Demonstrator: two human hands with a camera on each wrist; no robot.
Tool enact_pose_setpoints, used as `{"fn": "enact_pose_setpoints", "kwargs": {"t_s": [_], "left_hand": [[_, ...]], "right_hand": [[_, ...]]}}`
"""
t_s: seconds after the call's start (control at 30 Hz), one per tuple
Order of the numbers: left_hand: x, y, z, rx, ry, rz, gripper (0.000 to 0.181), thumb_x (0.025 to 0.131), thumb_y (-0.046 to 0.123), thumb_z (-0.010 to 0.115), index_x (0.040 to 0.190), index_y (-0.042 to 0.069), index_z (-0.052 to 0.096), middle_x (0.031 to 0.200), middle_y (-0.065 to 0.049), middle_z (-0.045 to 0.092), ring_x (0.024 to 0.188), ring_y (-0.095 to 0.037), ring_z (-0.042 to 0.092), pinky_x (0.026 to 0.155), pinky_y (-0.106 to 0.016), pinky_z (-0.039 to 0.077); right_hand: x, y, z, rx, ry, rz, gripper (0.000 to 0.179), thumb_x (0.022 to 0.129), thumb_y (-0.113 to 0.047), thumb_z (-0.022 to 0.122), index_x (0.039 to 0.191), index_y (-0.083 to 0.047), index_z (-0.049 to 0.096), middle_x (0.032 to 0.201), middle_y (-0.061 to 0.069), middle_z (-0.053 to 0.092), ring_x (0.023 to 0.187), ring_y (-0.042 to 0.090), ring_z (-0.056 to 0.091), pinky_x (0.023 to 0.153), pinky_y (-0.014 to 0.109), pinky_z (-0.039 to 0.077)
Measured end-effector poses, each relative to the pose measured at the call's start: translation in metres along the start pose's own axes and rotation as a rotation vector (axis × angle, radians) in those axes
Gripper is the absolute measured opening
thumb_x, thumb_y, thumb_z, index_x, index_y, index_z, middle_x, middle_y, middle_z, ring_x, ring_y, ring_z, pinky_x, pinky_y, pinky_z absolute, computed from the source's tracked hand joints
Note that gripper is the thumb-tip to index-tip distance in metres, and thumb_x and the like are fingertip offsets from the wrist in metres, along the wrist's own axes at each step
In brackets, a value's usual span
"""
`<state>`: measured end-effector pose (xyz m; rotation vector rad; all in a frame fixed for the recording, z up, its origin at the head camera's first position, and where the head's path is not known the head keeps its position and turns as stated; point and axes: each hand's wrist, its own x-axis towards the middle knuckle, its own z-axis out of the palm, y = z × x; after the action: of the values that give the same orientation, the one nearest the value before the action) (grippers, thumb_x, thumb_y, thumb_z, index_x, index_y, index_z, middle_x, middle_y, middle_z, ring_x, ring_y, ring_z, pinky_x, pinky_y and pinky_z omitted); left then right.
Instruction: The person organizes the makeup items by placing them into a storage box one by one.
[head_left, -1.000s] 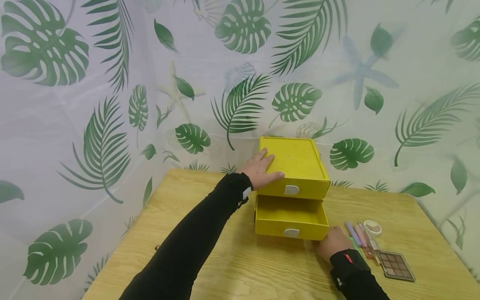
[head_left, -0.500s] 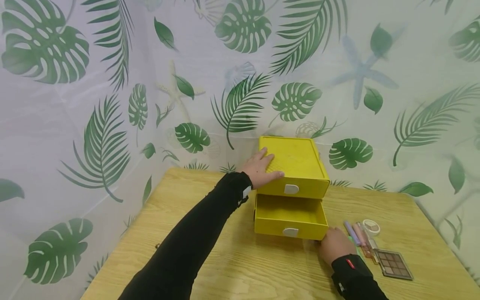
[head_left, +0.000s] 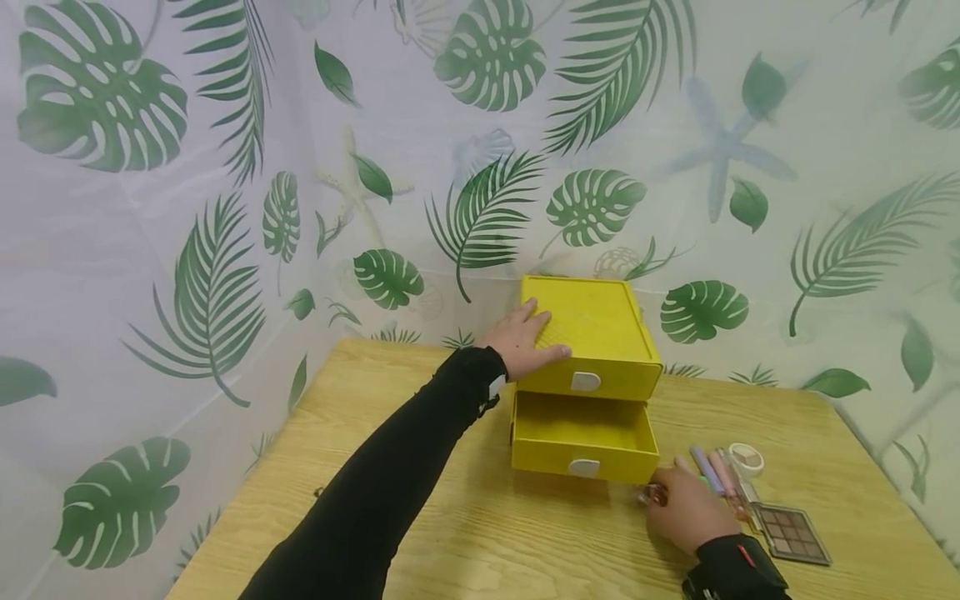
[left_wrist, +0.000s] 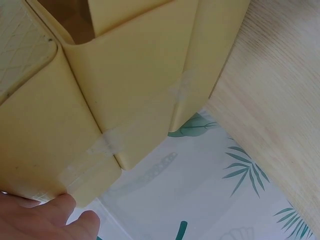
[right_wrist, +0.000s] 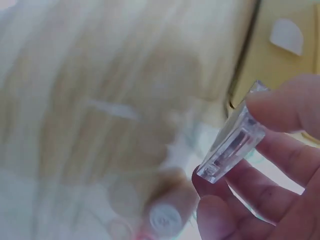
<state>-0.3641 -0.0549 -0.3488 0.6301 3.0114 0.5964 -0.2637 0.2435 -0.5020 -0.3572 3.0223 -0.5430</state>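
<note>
My left hand (head_left: pixel 522 340) rests on the top left edge of a yellow drawer box (head_left: pixel 596 312), fingers spread. In the left wrist view, its fingers (left_wrist: pixel 55 212) lie against the box's edge. The box's lower drawer (head_left: pixel 543 458) is pulled out, and nothing shows inside. Just right of that drawer's front corner is my right hand (head_left: pixel 693 510). It pinches a small, flat, clear plastic case (right_wrist: pixel 232 142) between thumb and fingers; the right wrist view shows the case tilted, its contents unclear.
Right of my right hand lie a purple tube (head_left: pixel 707 468), pink tubes (head_left: pixel 724 473), a round white compact (head_left: pixel 746 457) and an eyeshadow palette (head_left: pixel 791 533) on the wooden table (head_left: pixel 465 533). A leaf-print curtain (head_left: pixel 480 208) stands behind the box.
My right hand has moved from the drawer's corner slightly right and toward me, and the clear case now shows in its fingers. My left hand stays on the box.
</note>
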Motion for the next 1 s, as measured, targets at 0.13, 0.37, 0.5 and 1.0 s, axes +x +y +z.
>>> {"fn": "enact_pose_setpoints", "kwargs": {"t_s": [0.13, 0.37, 0.5, 1.0], "left_hand": [[0.0, 0.0, 0.002, 0.003, -0.001, -0.005, 0.08, 0.089, 0.069, 0.041, 0.15, 0.021, 0.026, 0.158, -0.003, 0.01, 0.138, -0.019, 0.014, 0.112, -0.043, 0.022], [0.001, 0.001, 0.003, 0.001, 0.003, -0.01, 0.079, 0.089, 0.068, 0.042, 0.15, 0.021, 0.027, 0.158, -0.003, 0.011, 0.138, -0.019, 0.014, 0.112, -0.043, 0.022], [0.0, 0.002, 0.003, -0.002, 0.006, -0.003, 0.078, 0.089, 0.068, 0.042, 0.15, 0.021, 0.027, 0.157, -0.004, 0.011, 0.138, -0.02, 0.015, 0.112, -0.043, 0.022], [-0.002, 0.004, 0.001, -0.032, 0.012, -0.018, 0.078, 0.089, 0.067, 0.044, 0.15, 0.021, 0.028, 0.157, -0.003, 0.012, 0.137, -0.019, 0.016, 0.111, -0.045, 0.025]], "right_hand": [[-0.008, 0.007, -0.012, 0.024, 0.084, -0.009, 0.025, 0.084, -0.02, 0.065, 0.106, -0.008, 0.067, 0.099, 0.014, 0.067, 0.105, 0.039, 0.052, 0.085, 0.054, 0.044], [-0.024, -0.003, -0.054, 0.105, 0.156, 0.04, 0.039, 0.093, -0.029, 0.058, 0.123, -0.004, 0.059, 0.118, 0.023, 0.06, 0.098, 0.037, 0.057, 0.073, 0.051, 0.05], [-0.032, -0.02, -0.079, 0.127, 0.217, 0.012, 0.041, 0.096, -0.029, 0.053, 0.128, -0.003, 0.055, 0.118, 0.022, 0.059, 0.098, 0.037, 0.055, 0.074, 0.052, 0.048], [0.006, -0.102, -0.079, 0.082, 0.214, -0.293, 0.024, 0.089, -0.022, 0.065, 0.112, -0.015, 0.067, 0.098, -0.001, 0.067, 0.087, 0.016, 0.06, 0.071, 0.043, 0.053]]}}
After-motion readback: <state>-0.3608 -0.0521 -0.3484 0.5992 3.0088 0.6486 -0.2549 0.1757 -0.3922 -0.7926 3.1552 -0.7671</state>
